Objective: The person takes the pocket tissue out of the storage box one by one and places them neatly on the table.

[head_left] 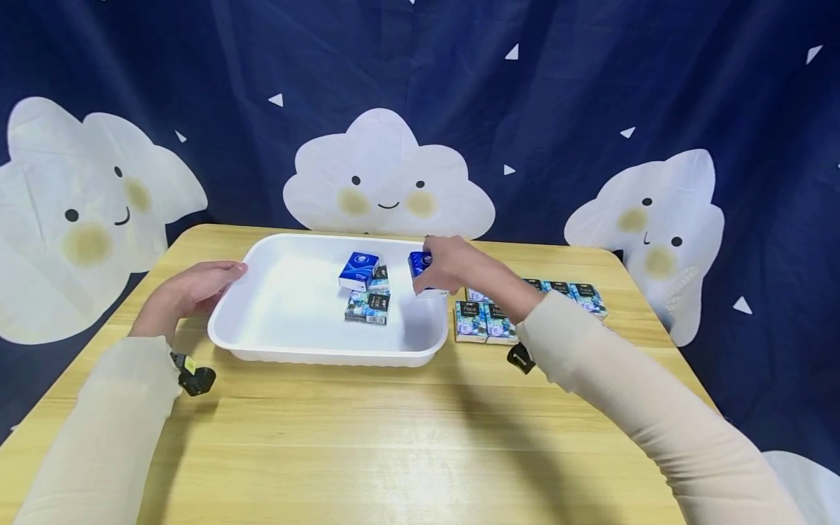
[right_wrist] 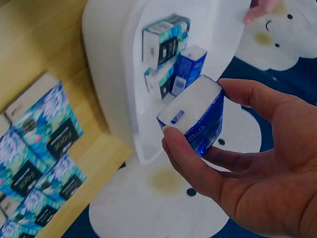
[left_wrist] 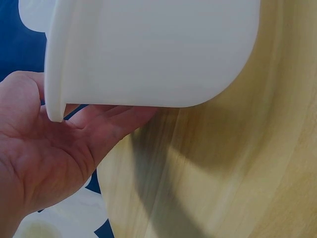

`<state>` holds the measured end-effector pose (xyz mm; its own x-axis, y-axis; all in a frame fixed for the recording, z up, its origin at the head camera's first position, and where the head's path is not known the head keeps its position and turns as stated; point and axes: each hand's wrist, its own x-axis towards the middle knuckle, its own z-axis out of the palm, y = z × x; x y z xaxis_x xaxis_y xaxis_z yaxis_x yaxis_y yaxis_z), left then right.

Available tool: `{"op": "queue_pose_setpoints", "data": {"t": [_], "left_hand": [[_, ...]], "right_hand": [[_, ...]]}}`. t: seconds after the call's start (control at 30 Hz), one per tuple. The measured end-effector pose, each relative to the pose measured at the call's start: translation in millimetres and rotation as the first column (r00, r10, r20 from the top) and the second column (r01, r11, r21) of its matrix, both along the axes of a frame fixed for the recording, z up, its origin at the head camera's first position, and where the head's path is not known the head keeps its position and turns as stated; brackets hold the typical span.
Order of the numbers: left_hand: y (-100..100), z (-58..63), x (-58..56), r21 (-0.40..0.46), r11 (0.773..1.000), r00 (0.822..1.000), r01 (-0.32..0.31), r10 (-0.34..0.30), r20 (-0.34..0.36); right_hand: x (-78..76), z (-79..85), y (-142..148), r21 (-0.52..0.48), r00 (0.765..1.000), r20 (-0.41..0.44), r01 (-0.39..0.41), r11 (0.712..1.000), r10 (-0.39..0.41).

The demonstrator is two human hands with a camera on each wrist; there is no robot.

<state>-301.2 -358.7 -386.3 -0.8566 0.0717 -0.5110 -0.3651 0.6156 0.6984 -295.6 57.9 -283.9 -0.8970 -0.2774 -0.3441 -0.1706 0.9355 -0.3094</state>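
Since the blue tissue packet [right_wrist: 199, 113] pinched in the right hand [head_left: 449, 264], with the tray [head_left: 282, 313] beneath that hand, looks light, soft-sided and slightly slippery, gentle pressure on opposite sides should suit it, while the left hand [head_left: 199, 286] grips the tray's far end.

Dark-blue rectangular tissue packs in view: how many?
2: one dark-blue rectangular tissue pack inside the white plastic tray, a second blue pack in the right hand. Others may be hidden behind the right arm.
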Motion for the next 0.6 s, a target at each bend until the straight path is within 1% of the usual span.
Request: {"op": "queue_pose_setpoints", "data": {"t": [0.1, 0.27, 0.6], "left_hand": [[-0.5, -0.3, 0.7, 0.007, 1.000, 1.000, 0.004, -0.004, -0.003], [-1.0, -0.1, 1.4, 0.008, 1.000, 1.000, 0.007, -0.007, -0.006], [-1.0, -0.1, 2.5, 0.006, 1.000, 1.000, 0.004, -0.004, -0.002]], "right_hand": [[-1.5, 1.6, 10.3, -0.002, 1.000, -0.013, -0.002, 1.000, 0.002], [-3.4, 2.4, 29.2, -0.018, 1.000, -0.011, 0.022, 1.000, -0.023], [-6.5, -2.5, 70.4, 0.000, 0.998, 0.006, 0.067, 0.998, -0.067]]}}
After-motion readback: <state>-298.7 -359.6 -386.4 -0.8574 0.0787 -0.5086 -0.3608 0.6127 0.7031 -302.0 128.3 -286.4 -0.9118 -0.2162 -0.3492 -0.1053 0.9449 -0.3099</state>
